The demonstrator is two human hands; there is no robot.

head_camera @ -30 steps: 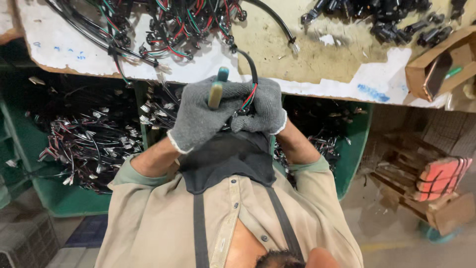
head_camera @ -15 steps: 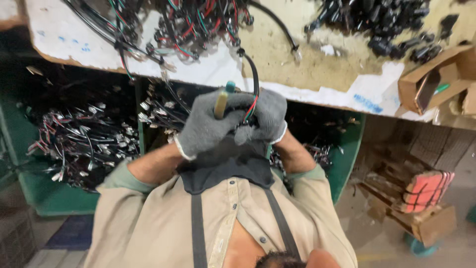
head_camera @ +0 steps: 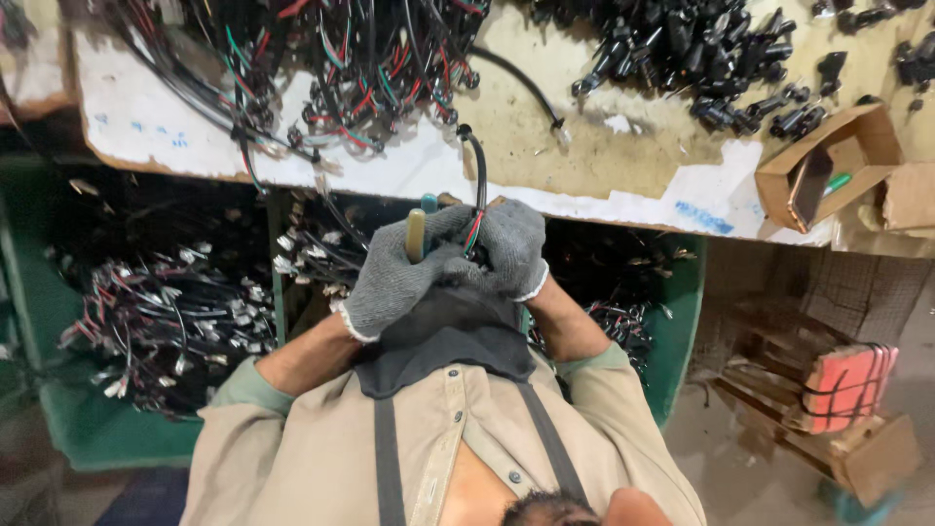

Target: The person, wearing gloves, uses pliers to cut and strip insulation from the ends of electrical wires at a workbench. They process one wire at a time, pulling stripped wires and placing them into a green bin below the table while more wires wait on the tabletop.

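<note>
A: Your left hand [head_camera: 394, 278] is closed around the yellow-handled tool [head_camera: 415, 234], and your right hand [head_camera: 511, 248] pinches the black cable [head_camera: 479, 180] just below the workbench edge [head_camera: 623, 209].

B: What can go wrong here?

A: I think the tool can slip into your right glove, because both hands are pressed together. The cable can also pull the wire pile [head_camera: 321, 68] off the bench.

B: Any packages?

A: An open brown cardboard box [head_camera: 828, 161] sits on the bench, right of the edge. A red-orange bundle [head_camera: 845, 385] lies below it.

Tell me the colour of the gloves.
Grey knit with white cuffs, on the left hand and right hand; head view.
</note>
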